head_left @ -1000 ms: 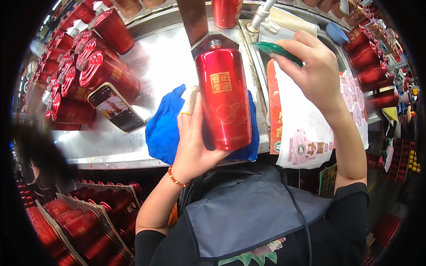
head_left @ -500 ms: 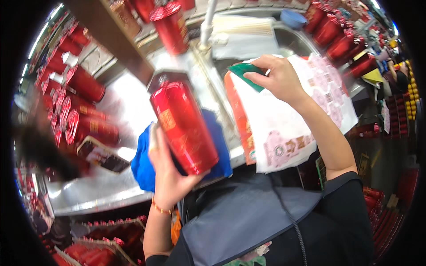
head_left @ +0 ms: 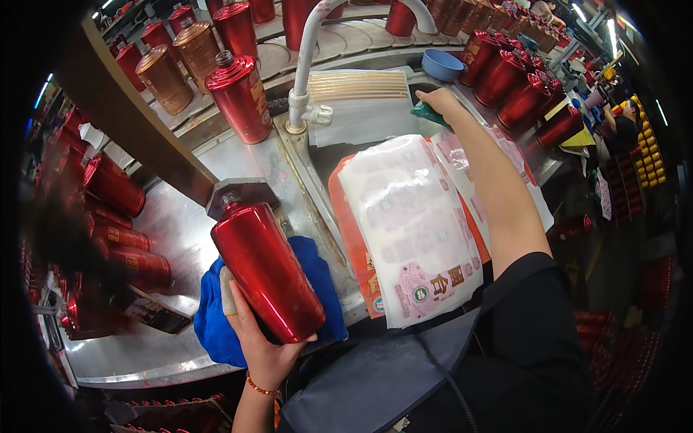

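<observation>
Gripping a glossy red metallic bottle (head_left: pixel 266 278) from below, the left hand (head_left: pixel 263 345) has its fingers wrapped around the lower body, tilting the bottle so that its capped neck points toward the back of the stainless-steel counter (head_left: pixel 170 238). The bottle hangs just above a crumpled blue cloth (head_left: pixel 216 328) lying at the counter's front edge. The right hand (head_left: pixel 438 103) reaches out over the sink at the counter's right side and is closed on a small green scouring pad (head_left: pixel 426 112), close to the sink's far rim.

Judging from this, the work on this bottle looks to be midway: it is lifted and presented, its face toward the camera shows plain red, and the pad is in hand but well apart from the bottle, so any wiping of it is not yet done. A white printed plastic sack (head_left: pixel 415 227) drapes over the sink's front edge. Many more red bottles (head_left: pixel 238 97) stand along the back edge and lie at the left edge; I cannot tell which of them are finished.
</observation>
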`<state>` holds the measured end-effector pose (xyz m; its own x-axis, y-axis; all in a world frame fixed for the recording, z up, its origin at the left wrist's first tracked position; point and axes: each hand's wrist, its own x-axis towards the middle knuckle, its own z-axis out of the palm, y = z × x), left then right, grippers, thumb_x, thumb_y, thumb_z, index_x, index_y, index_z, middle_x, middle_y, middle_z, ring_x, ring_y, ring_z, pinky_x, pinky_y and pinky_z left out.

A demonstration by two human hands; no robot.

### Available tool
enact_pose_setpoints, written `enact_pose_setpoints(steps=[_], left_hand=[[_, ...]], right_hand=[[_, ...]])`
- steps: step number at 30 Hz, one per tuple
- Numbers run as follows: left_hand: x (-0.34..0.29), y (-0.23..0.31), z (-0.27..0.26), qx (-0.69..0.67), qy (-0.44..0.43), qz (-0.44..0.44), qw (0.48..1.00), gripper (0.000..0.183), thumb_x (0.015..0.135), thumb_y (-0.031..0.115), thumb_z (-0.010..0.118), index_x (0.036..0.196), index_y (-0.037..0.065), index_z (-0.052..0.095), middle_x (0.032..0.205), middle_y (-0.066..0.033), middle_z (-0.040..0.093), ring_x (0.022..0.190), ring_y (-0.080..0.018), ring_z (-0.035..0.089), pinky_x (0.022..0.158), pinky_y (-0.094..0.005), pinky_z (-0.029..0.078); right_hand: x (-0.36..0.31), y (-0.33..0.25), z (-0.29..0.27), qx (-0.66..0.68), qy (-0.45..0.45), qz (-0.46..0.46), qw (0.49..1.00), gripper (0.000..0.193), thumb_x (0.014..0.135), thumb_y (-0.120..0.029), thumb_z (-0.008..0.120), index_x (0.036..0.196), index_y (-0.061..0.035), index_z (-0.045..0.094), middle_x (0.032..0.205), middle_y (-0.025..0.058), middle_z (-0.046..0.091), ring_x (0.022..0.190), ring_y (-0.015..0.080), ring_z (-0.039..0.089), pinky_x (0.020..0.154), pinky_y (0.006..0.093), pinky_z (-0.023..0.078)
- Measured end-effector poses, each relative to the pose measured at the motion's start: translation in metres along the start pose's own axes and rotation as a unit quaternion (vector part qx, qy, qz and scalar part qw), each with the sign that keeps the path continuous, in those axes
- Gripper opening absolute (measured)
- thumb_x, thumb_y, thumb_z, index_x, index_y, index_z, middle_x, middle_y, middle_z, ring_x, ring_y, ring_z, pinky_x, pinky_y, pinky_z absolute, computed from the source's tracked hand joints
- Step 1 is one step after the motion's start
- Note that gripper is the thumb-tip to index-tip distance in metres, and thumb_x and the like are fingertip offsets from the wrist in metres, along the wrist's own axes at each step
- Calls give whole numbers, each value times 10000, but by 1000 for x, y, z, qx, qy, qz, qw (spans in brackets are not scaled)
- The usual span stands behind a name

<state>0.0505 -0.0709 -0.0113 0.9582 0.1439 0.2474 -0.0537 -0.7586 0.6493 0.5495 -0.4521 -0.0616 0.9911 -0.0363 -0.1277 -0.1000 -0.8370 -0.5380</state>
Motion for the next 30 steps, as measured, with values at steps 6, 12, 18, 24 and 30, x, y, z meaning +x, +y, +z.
enact_pose_setpoints(steps=[6,12,18,24,30], left_hand=[[-1,-5,2,-32,9,-10,999,1448,593,623,913,1617,-29,123,1600,-233,261,1477,-376,306,1201,-442,269],[-1,-5,1,-23,2,-10,1000,1467,576,559,953,1600,-60,104,1578,-280,287,1452,-452,308,1194,-498,268],[0,5,-5,25,-14,-9,1000,1447,577,491,973,1600,-59,110,1601,-287,260,1457,-448,301,1198,-487,267],[-2,11,-8,26,-12,-1,1000,1401,607,485,963,1595,-68,138,1610,-290,246,1479,-437,277,1207,-473,267],[-5,29,-39,33,63,89,993,1251,707,593,883,1540,-106,266,1581,-317,274,1485,-459,303,1222,-496,262]], right_hand=[[25,-4,18,80,-54,17,995,519,719,-441,909,906,28,789,810,88,720,699,166,620,680,346,503],[25,-6,27,92,-19,8,996,406,728,-352,910,900,-3,794,788,73,712,698,160,614,688,338,504],[18,-19,16,-74,40,-17,996,311,791,-325,810,981,-79,809,936,138,771,796,223,724,742,377,550],[-26,-62,-9,-211,163,-65,962,266,854,-318,688,1000,-131,808,1003,178,757,929,363,736,829,441,584],[-125,-127,-52,-130,9,-369,920,200,868,-211,718,924,-24,761,860,143,720,750,274,681,701,376,526]])
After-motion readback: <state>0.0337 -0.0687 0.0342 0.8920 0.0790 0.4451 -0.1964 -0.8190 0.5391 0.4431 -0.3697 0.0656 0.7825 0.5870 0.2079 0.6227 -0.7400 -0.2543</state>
